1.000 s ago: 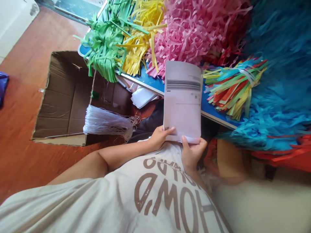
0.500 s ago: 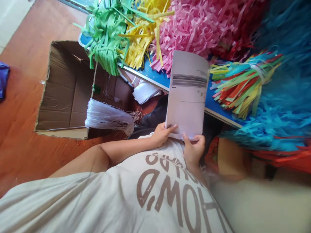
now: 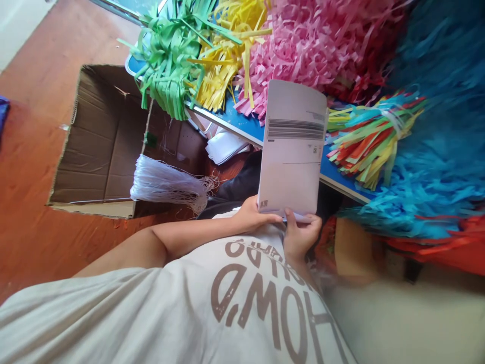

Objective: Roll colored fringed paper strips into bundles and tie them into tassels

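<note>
We look through one head-worn camera, forward and steeply down: the shirt lies nearest, the hands mid-view a little farther off, the table beyond them, and floor along the left side

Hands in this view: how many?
2: the left hand at the lower-left corner of the printed white paper, the right hand at its lower-right corner; both partly hidden.
</note>
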The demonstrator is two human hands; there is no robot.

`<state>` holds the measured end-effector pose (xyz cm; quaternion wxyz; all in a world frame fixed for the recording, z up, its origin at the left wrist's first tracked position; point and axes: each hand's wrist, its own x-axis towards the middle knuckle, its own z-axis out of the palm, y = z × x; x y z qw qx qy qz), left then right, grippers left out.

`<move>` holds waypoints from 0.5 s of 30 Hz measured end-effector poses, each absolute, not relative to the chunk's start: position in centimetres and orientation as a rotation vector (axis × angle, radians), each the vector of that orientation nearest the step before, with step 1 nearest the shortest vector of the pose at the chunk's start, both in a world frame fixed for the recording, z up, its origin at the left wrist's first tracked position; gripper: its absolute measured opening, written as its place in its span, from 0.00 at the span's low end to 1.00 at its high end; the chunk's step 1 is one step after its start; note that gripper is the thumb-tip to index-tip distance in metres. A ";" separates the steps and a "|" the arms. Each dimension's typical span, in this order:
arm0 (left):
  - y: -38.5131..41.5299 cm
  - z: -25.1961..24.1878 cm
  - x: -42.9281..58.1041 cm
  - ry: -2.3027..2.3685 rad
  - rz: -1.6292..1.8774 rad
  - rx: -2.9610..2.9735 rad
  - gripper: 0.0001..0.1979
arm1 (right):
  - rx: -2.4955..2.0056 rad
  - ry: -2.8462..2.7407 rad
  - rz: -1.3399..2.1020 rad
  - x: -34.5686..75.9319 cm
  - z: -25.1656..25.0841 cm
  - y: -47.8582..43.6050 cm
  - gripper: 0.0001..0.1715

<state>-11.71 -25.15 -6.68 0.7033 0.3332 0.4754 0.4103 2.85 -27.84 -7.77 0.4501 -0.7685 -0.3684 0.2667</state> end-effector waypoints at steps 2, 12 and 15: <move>-25.2 -6.4 -12.2 1.144 0.935 0.794 0.22 | -1.770 -0.936 0.660 2.8 -7.0 -27.9 0.33; -24.9 -5.1 -14.3 1.145 0.964 0.962 0.17 | -1.724 -0.866 0.937 4.1 -4.8 -28.5 0.25; -24.3 -4.3 -14.5 1.099 0.953 0.978 0.17 | -1.607 -0.780 0.988 3.8 -4.7 -28.6 0.22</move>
